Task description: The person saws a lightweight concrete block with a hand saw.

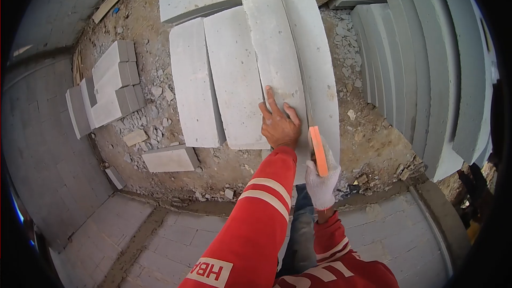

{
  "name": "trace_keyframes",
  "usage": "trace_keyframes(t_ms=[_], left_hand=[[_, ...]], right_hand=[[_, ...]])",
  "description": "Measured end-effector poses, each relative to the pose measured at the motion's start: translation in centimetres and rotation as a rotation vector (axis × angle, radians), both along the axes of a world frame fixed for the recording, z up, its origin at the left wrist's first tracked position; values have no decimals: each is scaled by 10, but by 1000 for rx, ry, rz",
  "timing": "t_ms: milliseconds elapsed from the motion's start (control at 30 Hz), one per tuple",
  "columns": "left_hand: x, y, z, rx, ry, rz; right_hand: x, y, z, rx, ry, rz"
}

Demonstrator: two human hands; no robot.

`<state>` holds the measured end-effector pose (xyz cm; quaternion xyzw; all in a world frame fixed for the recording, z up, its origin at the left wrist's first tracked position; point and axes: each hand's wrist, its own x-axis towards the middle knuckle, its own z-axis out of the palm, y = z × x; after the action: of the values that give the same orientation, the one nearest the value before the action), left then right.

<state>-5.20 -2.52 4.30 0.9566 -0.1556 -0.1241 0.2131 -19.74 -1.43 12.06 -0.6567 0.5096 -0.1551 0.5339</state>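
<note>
My bare left hand (280,127) lies flat on a long pale concrete block (277,48), fingers spread and pointing away from me. The block rests on top of others and stands a little higher than its neighbours. In a white knitted glove, my right hand (322,184) is wrapped around the orange handle of a handsaw (318,152). The handle sits by the near right edge of the block under my left hand. Its blade is edge-on and hard to make out. Right of it lies another long block (320,74); to the left is a wide block (232,74).
More slabs stand in a row (426,74) at the right. Smaller cut blocks (114,88) are stacked at the left, with a loose piece (170,159) nearer. Rubble (344,53) covers the dirt floor. A low block wall (186,232) runs in front of me.
</note>
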Motion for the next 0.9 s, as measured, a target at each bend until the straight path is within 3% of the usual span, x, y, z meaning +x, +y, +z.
trace_keyframes(t_ms=[133,233,333,400,467,533,633,700,767,800,900], left_hand=[[4,-3,2,29,30,10],[2,-5,8,49,1,17],[3,-4,4,62,-1,9],[3,-3,3,61,-6,13],[6,-6,2,54,-20,7],[6,-3,4,42,31,15],[6,-5,7,58,21,6],[5,-4,12,49,26,9],[7,-6,7,49,19,17],[5,-4,5,63,13,23],[1,-1,4,30,24,15]], right_hand=[[26,-9,-21,-84,10,2],[6,-3,-12,-37,-42,28],[-26,39,-6,-151,-34,19],[-29,39,2,29,8,-20],[11,-7,-17,-306,-101,55],[76,-68,-13,53,-177,-56],[134,-111,-31,-115,-204,-16],[126,-103,-27,-110,-167,-33],[82,-69,-4,58,-246,-74],[49,-36,-20,-105,-161,-31],[-22,15,-3,-118,-110,24]])
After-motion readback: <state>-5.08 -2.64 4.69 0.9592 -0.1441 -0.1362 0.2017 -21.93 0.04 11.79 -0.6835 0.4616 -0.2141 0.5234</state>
